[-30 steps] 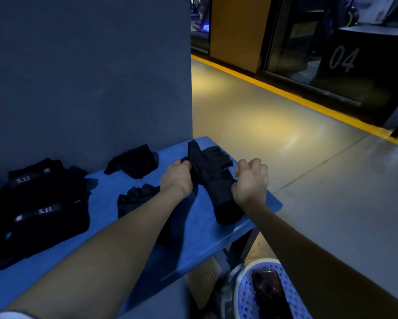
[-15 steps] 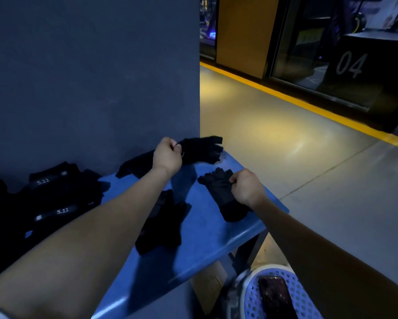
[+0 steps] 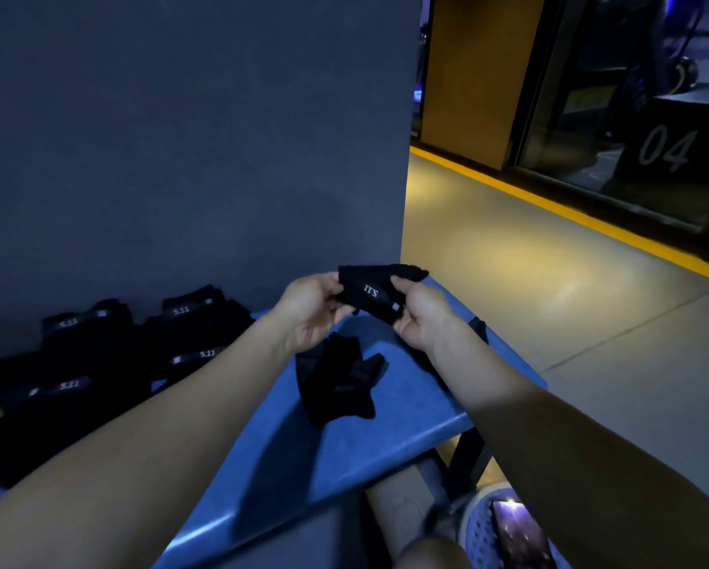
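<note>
**Glove sorting partway: one in hand, loose ones left**

Head view only.

- **Held item:** Held up over the far end of the blue bench [image 3: 344, 457], clear of the surface: one black glove [image 3: 371, 291], its "5.11" label facing the camera upside down.
- **Grip:** Pinched at its left edge by the left hand [image 3: 311, 310], thumb and fingers curled onto the fabric. Pinched at its near right corner by the right hand [image 3: 420, 318], thumb on top and fingers tucked under. Both grips closed tight on the cloth, nothing else held.
- **Done, judging by the layout:** Laid flat at far left against the grey wall [image 3: 180, 137]: the laid-out gloves [image 3: 110, 363], labels up, overlapping in rough rows. Looks like the finished lot, several pieces.
- **Left to do:** Crumpled on the bench just near of the hands: a loose glove [image 3: 336, 384], label not showing. Mostly hidden behind the right forearm at the bench's right edge: a dark piece [image 3: 478, 328], cannot tell what. Held glove probably being turned or checked before joining the rows.
- **Progress:** Judged past halfway, with two or three pieces to go.
- **Surroundings:** Near right, below the bench: a perforated basket [image 3: 480, 540] with a phone [image 3: 517, 535] inside. Far right: a yellow floor line [image 3: 590, 223] and a dark box marked "04" [image 3: 668, 149].
</note>
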A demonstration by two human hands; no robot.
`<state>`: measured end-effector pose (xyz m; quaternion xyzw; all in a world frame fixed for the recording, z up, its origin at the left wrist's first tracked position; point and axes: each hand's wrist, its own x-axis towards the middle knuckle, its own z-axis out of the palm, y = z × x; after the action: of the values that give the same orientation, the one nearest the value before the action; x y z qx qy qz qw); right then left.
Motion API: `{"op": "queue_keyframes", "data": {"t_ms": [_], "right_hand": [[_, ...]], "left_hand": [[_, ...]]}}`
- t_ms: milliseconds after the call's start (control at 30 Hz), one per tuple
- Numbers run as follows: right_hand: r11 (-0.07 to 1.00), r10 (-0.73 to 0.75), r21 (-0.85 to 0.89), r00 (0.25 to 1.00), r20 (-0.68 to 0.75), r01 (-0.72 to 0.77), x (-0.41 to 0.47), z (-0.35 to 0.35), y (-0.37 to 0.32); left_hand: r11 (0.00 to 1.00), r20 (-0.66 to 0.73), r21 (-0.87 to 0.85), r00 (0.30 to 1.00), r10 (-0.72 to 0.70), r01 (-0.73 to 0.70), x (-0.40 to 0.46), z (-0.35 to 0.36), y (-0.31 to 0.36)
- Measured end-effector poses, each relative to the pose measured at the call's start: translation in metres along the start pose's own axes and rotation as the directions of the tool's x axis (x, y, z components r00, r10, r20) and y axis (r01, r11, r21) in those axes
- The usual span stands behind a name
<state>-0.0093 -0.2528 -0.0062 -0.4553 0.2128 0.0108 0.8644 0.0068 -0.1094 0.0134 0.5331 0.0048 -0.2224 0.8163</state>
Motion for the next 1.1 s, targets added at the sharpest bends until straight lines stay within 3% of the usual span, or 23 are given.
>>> {"op": "queue_keyframes", "data": {"t_ms": [100,167,300,467,567,733,800,967,1100], "right_hand": [[0.991,-0.062,-0.120,0.998,0.024,0.065,-0.008,0.002,0.005],[0.984,-0.074,-0.157,0.992,0.097,0.089,-0.019,0.003,0.008],[0.980,-0.085,-0.160,0.973,0.213,0.121,-0.031,0.004,0.014],[0.979,-0.078,-0.173,0.981,0.175,0.109,-0.035,0.002,0.020],[0.984,-0.105,-0.130,0.985,0.138,0.123,-0.035,0.003,0.027],[0.984,-0.125,-0.095,0.965,0.229,0.150,-0.035,0.005,0.033],[0.985,-0.088,-0.123,0.963,0.256,0.123,-0.035,0.005,0.034],[0.986,-0.097,-0.115,0.973,0.211,0.123,-0.033,0.005,0.036],[0.979,-0.092,-0.176,0.992,0.086,0.106,-0.027,0.005,0.043]], "left_hand": [[0.987,0.036,-0.066,0.989,-0.142,0.145,-0.020,-0.017,-0.004],[0.984,0.005,-0.011,0.984,-0.177,0.177,-0.028,-0.020,-0.005],[0.996,-0.018,0.036,0.996,-0.083,0.084,-0.040,-0.016,-0.009],[0.991,-0.116,-0.117,0.992,0.048,-0.061,-0.046,-0.023,-0.013],[0.991,-0.138,-0.103,0.988,0.075,-0.090,-0.048,-0.029,-0.015],[0.974,0.025,-0.188,0.992,-0.125,0.128,-0.051,-0.039,-0.018],[0.978,-0.012,-0.152,0.989,-0.144,0.141,-0.048,-0.040,-0.019],[0.979,-0.212,-0.183,0.976,0.047,-0.087,-0.041,-0.037,-0.024],[0.989,-0.292,-0.058,0.950,0.113,-0.136,-0.042,-0.035,-0.029]]}}
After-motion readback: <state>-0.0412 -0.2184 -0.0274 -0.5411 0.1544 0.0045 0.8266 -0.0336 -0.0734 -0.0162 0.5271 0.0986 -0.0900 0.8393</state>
